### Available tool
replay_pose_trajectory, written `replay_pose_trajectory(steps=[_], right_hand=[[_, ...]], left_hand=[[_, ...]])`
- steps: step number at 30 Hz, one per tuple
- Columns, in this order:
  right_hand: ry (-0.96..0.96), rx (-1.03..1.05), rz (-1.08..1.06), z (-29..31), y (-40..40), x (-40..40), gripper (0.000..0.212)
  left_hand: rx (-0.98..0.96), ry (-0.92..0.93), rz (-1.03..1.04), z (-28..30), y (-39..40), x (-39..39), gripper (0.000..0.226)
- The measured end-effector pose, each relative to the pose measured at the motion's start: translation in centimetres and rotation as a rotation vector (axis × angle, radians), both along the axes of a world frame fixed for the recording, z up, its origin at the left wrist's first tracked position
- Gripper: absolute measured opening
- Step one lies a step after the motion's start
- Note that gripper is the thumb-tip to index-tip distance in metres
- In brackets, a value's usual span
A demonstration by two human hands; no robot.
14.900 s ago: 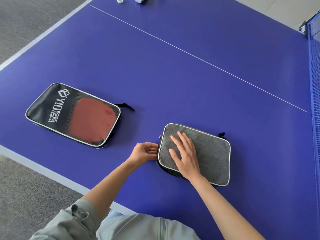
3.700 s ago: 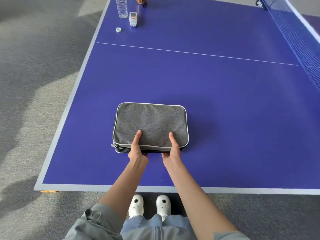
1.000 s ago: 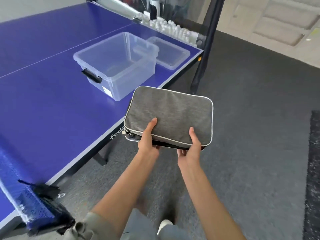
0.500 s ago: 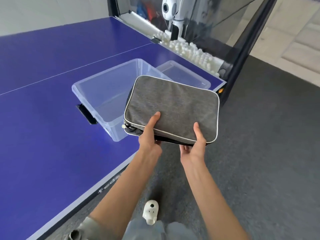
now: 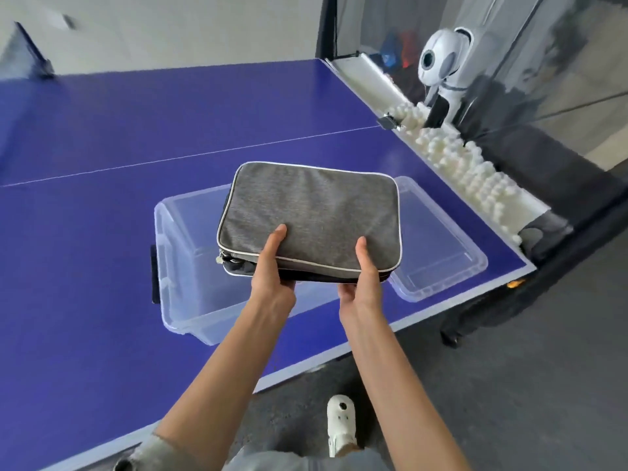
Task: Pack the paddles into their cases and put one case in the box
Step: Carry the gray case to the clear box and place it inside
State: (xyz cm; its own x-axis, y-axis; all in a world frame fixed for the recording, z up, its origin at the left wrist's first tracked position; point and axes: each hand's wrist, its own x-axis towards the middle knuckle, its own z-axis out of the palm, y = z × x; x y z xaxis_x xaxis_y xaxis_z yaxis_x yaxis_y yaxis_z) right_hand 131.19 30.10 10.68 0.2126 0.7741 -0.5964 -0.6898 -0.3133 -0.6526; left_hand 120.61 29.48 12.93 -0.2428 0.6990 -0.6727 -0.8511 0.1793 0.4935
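A broad blue table-tennis surface [image 5: 102,137] with a thin white centre line fills the left and middle of the frame. Beyond it, in the upper left, stands a plain pale grey wall [image 5: 187,25]. Dark grey carpeted floor [image 5: 526,385] takes the lower right. Along the far edge, upper right, a white trough [image 5: 452,158] holds a heap of white balls — behind it a rounded white ball-feeding machine [image 5: 441,69] stands before dark netting [image 5: 560,62]. Daylight is soft and even.

The grey case [image 5: 309,215], white-piped and zipped, is held flat above the clear open box [image 5: 183,266] near the desk's corner.
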Motion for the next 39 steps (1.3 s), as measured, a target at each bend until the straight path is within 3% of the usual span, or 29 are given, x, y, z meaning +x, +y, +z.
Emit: replay_pose_trajectory(steps=[9,15,24,34,39], right_hand=[[0.047,-0.125,0.366,-1.4,9.6,-0.6,0.056],[0.159,-0.26,0.413,-5.3,12.5,-3.5,0.057],[0.111,-0.52,0.417,-9.5,14.4,-6.5,0.045],[0.065,-0.608,0.423,-11.6,14.6,-7.9,0.057],[0.059,-0.648,0.447,-11.9,15.3,-7.4,0.053]], left_hand=[[-0.065,-0.018,0.282,-0.5,5.7,0.0,0.021],[-0.177,-0.044,0.32,-3.9,7.4,-2.5,0.014],[-0.287,-0.131,0.295,-9.3,9.1,-5.3,0.007],[-0.303,-0.257,0.33,-12.4,10.0,-6.8,0.026],[-0.374,-0.22,0.377,-13.9,10.2,-6.9,0.046]])
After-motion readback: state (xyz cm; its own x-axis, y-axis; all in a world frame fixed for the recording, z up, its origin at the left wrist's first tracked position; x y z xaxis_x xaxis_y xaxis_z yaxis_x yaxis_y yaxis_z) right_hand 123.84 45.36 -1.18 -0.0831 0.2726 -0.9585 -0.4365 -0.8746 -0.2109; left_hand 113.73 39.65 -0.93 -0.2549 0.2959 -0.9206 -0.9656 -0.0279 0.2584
